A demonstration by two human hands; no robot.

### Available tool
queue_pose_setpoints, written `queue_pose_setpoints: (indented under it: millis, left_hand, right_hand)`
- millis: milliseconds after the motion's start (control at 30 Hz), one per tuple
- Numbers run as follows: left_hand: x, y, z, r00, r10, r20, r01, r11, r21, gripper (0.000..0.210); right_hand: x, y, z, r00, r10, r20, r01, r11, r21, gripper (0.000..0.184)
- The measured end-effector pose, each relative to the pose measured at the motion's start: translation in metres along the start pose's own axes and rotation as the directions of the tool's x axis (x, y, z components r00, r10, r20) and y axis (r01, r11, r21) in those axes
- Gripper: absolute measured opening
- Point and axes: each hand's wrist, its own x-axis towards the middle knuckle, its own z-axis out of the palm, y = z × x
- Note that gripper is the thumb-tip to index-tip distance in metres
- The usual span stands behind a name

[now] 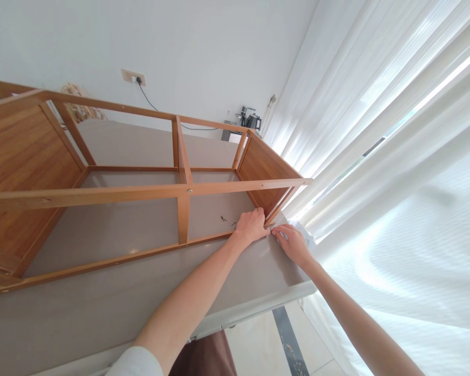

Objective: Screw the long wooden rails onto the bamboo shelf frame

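Pale sleeve [135, 362], cut off by the bottom edge. Wooden shelf frame [219, 187] running past the left edge; at its lower right corner, right of centre, the left hand [251, 225] touches it, grasp partly hidden, and the right hand [292, 243] pinches a dark piece [272, 230], too tiny to identify.

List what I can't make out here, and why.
- Head view: dark piece at the right grip; too small to identify.
- Head view: the wooden frame's lower near corner; partly hidden by the left grip.
- Head view: frame's left end; cut off by the picture's edge.
- Head view: loose bits; too small to identify.
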Motion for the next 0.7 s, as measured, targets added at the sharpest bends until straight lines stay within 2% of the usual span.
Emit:
queue_pose_setpoints:
  millis: [233,533,700]
  left_hand:
    - [-0.001,0.001,0.0,1.0,-0.011,0.014,0.011,1.0,-0.008,0.041]
    - [0.001,-0.002,0.004,0.999,0.016,-0.028,-0.016,1.0,-0.004,0.04]
    - [0.001,-0.002,0.003,1.0,0.005,0.006,-0.005,1.0,-0.011,0.041]
  right_hand:
    - [0.0,-0.005,-0.006,0.996,-0.077,0.052,0.08,0.995,-0.056,0.024]
    - [-0.002,-0.001,-0.01,0.978,-0.168,0.124,0.187,0.969,-0.162,0.022]
    - [-0.007,-0.003,-0.011,0.971,-0.224,0.08,0.238,0.932,-0.275,0.022]
